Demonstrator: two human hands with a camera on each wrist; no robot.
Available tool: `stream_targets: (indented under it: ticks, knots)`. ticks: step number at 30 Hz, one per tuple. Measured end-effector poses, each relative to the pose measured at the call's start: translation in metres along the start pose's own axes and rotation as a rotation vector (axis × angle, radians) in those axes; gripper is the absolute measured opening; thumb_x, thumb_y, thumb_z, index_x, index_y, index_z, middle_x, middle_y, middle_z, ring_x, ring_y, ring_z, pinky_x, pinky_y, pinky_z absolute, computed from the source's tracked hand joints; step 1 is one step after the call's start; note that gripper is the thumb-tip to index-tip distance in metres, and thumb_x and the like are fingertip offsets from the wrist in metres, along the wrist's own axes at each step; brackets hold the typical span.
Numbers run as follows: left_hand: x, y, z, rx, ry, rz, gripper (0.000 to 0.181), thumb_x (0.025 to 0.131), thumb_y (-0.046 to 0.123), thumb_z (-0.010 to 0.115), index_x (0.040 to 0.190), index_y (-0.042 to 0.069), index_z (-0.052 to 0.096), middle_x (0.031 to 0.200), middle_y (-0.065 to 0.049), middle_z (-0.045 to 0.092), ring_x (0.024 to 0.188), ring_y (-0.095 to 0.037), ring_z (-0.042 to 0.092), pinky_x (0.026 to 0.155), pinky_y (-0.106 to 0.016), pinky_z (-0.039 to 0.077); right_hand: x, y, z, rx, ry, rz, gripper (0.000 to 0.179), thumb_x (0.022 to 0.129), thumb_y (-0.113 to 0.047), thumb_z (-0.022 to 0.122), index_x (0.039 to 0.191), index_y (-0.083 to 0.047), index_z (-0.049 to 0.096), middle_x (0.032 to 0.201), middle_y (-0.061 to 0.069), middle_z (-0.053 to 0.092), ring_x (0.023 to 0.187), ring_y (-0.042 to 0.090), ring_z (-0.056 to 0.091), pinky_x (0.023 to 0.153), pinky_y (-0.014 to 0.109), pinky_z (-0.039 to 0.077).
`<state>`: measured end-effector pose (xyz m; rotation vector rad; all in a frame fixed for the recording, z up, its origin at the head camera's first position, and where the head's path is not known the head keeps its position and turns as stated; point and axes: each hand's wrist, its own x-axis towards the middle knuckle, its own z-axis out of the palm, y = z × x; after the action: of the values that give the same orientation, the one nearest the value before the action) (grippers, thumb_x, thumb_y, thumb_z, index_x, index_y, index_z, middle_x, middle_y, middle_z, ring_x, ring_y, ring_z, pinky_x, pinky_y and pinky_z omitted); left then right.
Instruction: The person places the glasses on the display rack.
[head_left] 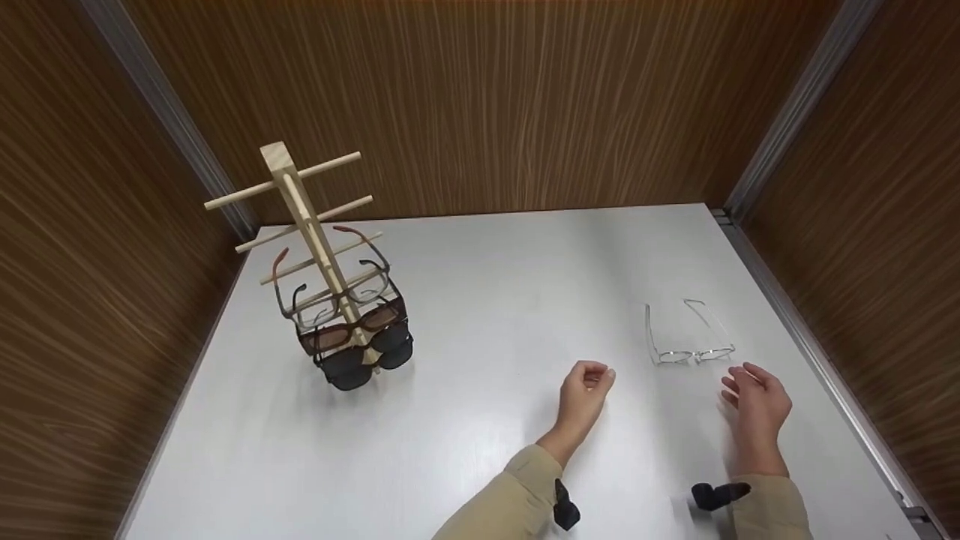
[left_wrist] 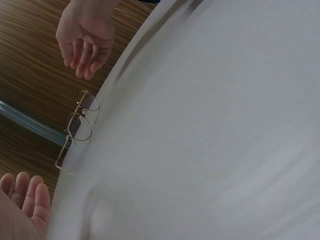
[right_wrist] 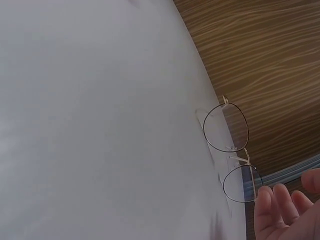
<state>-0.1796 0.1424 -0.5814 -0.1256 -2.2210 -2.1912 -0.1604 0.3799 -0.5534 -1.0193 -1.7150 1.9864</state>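
A pair of thin wire-rimmed eyeglasses stands on the white table at the right, temples unfolded and pointing to the back. In the right wrist view, the round lenses of these eyeglasses show up close. My right hand hovers just in front of their right side, fingers loosely bent and holding nothing. Its fingertips overlap the edge of one lens in the right wrist view. To the left of the eyeglasses, and nearer me, is my left hand, also without anything in it; its relaxed fingers show in the left wrist view.
At the left stands a wooden display rack with several crossbars. Clear-lens glasses, brown-tinted sunglasses and dark sunglasses hang on its lower part; the upper bars are bare. Wood-grain panels enclose the white table.
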Motion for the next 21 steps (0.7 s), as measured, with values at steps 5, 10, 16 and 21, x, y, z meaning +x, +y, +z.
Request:
stream_targets:
  ticks: [5,10,16,21]
  knots:
    - [0.001,-0.002,0.009,0.024,-0.051,0.013,0.012,0.090,0.021,0.062,0.098,0.012,0.060,0.088,0.011,0.056,0.082,-0.004,0.055,0.075,-0.021,0.047,0.009,-0.001,-0.004,0.026,0.008,0.011,0.040,0.090,-0.017,0.061,0.126,-0.006,0.049,0.096,-0.004,0.056,0.081,0.007,0.061,0.069,0.019,0.052]
    - [0.002,-0.003,0.017,0.067,-0.095,0.038,0.015,0.091,0.021,0.061,0.100,0.010,0.059,0.090,0.012,0.055,0.084,-0.002,0.054,0.077,-0.020,0.047,0.017,0.001,-0.009,0.012,0.014,0.039,0.041,0.091,-0.019,0.060,0.128,-0.008,0.048,0.096,-0.005,0.055,0.083,0.007,0.060,0.069,0.019,0.051]
    - [0.007,-0.004,0.027,0.070,-0.142,0.003,0.021,0.092,0.025,0.059,0.108,0.011,0.058,0.097,0.011,0.056,0.089,-0.001,0.054,0.080,-0.018,0.046,0.026,0.002,-0.014,0.007,0.013,0.085,0.047,0.091,-0.023,0.060,0.133,-0.010,0.044,0.101,-0.003,0.053,0.086,0.008,0.059,0.069,0.019,0.051]
    - [0.010,-0.005,0.033,0.054,-0.149,-0.053,0.027,0.092,0.027,0.059,0.113,0.010,0.057,0.105,0.001,0.058,0.092,-0.003,0.055,0.080,-0.018,0.046,0.030,0.001,-0.017,-0.003,0.010,0.087,0.049,0.091,-0.023,0.060,0.135,-0.010,0.042,0.105,0.001,0.053,0.083,0.009,0.060,0.066,0.021,0.052]
